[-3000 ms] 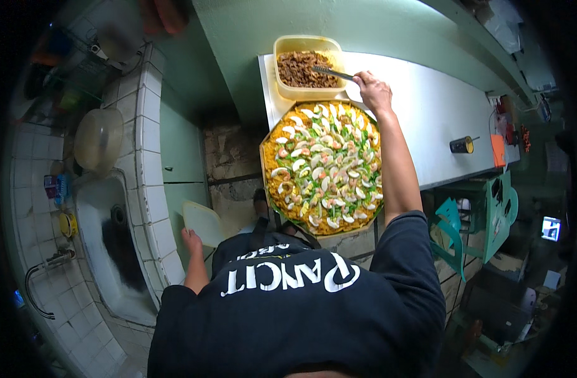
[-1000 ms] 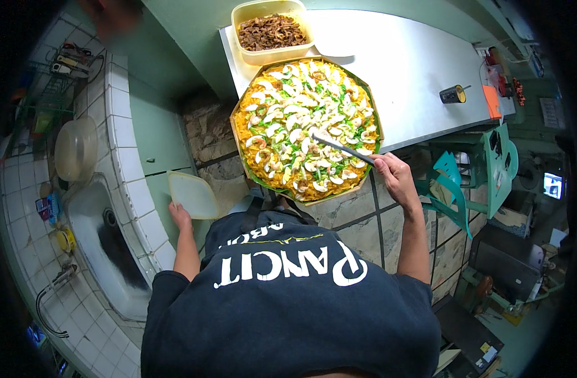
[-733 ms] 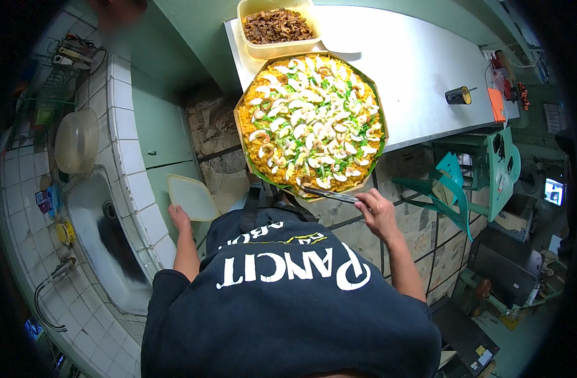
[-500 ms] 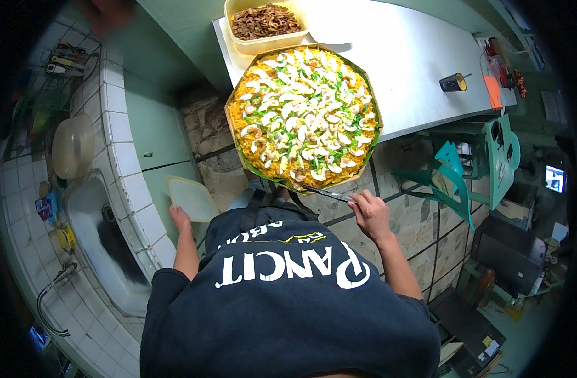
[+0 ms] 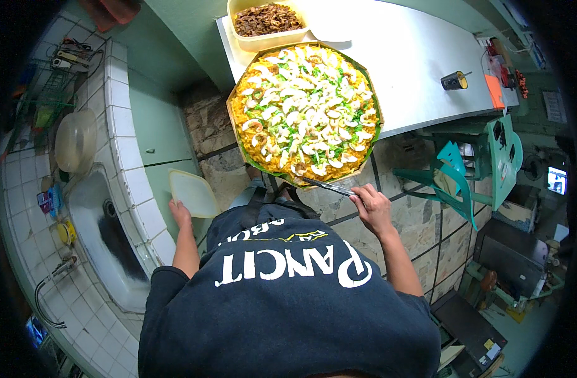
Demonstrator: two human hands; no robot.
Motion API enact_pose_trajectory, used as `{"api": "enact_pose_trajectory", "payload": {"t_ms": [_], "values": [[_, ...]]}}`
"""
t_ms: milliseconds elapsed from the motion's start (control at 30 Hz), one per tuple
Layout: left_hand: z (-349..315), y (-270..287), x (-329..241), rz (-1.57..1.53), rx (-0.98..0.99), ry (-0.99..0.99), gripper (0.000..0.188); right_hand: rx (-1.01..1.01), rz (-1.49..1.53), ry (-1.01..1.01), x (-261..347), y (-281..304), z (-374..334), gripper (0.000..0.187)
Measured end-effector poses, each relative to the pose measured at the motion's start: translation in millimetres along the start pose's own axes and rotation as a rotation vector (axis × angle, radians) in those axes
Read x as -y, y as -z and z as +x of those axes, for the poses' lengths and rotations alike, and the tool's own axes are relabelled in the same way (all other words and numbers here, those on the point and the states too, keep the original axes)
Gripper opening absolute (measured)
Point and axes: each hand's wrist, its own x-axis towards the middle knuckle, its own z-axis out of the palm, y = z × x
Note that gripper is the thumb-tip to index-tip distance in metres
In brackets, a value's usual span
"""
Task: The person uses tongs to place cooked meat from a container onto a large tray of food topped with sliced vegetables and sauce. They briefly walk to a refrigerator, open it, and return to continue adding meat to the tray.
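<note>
A wide, many-sided tray [image 5: 231, 120] overhangs the near edge of the white table, lined with green leaf. Yellow noodles [image 5: 269, 161] fill it, covered with sliced white egg, chopped greens and browned rings. My right hand [image 5: 372, 208] is closed around slim metal tongs [image 5: 334, 188], whose tips meet the tray's near rim. Down at the left, my left hand [image 5: 181, 213] grips a pale plastic container [image 5: 195, 194] by its edge; whether it is a lid or a shallow tub is hard to tell. Its fingers are partly hidden.
Behind the tray stands a cream tub [image 5: 257, 43] of brown strips. A dark cup [image 5: 454, 80] is on the white table [image 5: 408, 63]. A tiled counter with a sink [image 5: 106, 252] runs along my left; a green chair [image 5: 455, 189] is at the right.
The view has shifted slightly. Both hands keep their holds, and the tongs stay at the tray's near rim with little movement.
</note>
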Motion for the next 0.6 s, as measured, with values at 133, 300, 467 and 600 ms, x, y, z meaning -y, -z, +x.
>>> {"api": "enact_pose_trajectory", "payload": {"t_ms": [133,300,467,600], "values": [[-2.9,0.2,7.2,0.012,0.000,0.002,0.032,0.027,-0.036,0.010,0.3,-9.4,0.7,0.015],[-8.4,0.1,10.3,-0.002,0.006,0.044,0.031,0.115,0.095,0.006,0.6,-6.3,-5.1,0.015],[-18.0,5.9,12.8,0.005,-0.005,0.013,0.031,0.030,0.131,-0.009,-1.0,-0.7,-11.1,0.015],[-18.7,6.9,11.0,-0.006,0.011,-0.010,0.032,-0.035,0.034,-0.003,-1.8,-12.4,-6.7,0.015]]}}
